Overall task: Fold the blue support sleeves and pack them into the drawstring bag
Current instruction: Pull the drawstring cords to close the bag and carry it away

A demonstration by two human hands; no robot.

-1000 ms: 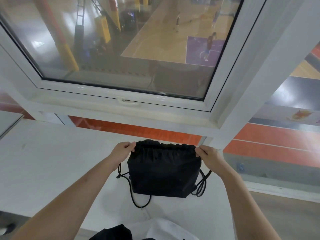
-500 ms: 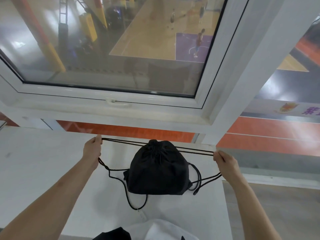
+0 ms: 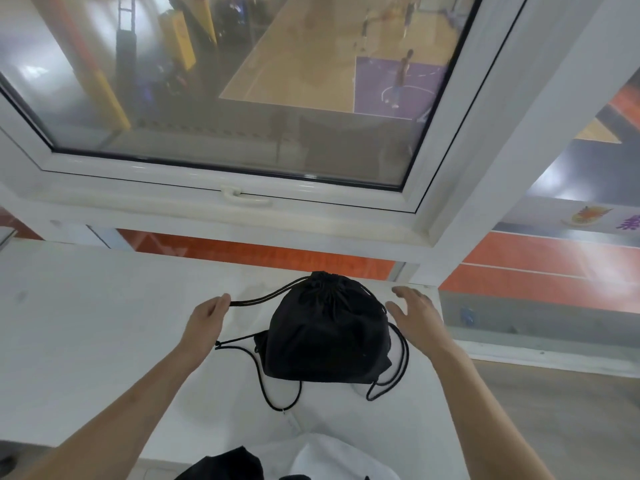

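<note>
The left hand's [image 3: 204, 323] fingers [image 3: 221, 301] are pinching the black cord [image 3: 263, 299], which is running taut toward two o'clock into the gathered neck of the drawstring bag [image 3: 329, 336]. The right hand [image 3: 417, 315] is hovering just beside the bag at three o'clock, its fingers [image 3: 403, 292] spreading apart and gripping nothing. The bag is sitting cinched and rounded on the white table [image 3: 86, 323], between the two hands, with slack loops of cord trailing out at six and four o'clock. The blue support sleeves are not showing anywhere outside the bag. At twelve o'clock, a white window frame [image 3: 242, 199] is rising beyond the table's far edge.
</note>
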